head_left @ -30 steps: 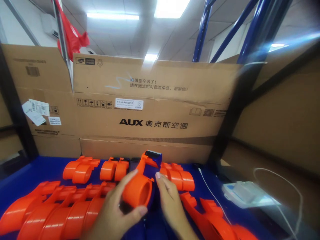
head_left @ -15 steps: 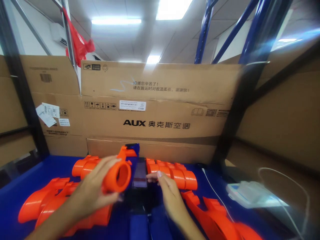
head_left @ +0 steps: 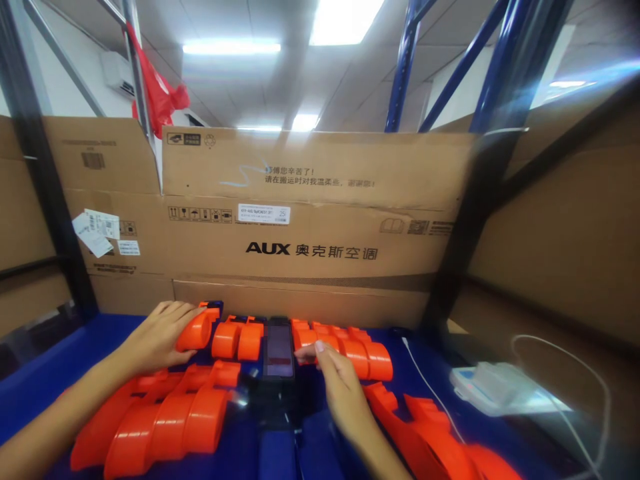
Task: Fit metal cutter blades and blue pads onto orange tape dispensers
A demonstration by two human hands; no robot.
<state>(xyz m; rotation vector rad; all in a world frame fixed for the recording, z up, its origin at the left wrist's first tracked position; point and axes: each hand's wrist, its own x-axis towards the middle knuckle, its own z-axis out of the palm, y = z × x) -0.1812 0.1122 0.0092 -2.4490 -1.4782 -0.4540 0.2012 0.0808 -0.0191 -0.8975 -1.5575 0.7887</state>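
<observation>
My left hand (head_left: 167,333) is closed around an orange plastic ring part (head_left: 195,331) with a dark blue piece at its top, at the back left of the blue surface. Just right of it stand more orange ring parts (head_left: 237,341). My right hand (head_left: 337,380) holds nothing visible; its fingers, partly stretched, point left toward a dark phone-like device (head_left: 279,350). Whether a fingertip touches the device is unclear. Behind that hand runs a row of orange ring parts (head_left: 367,359).
Several orange rings (head_left: 165,427) line the front left, and curved orange parts (head_left: 435,433) lie front right. A white cable (head_left: 430,387) and a translucent plastic case (head_left: 505,389) are at right. Cardboard (head_left: 310,227) walls the back; dark rack posts (head_left: 470,233) flank it.
My left hand has carried the orange ring part left and back, away from the device, down to the row at the back left. My right hand has hardly moved.
</observation>
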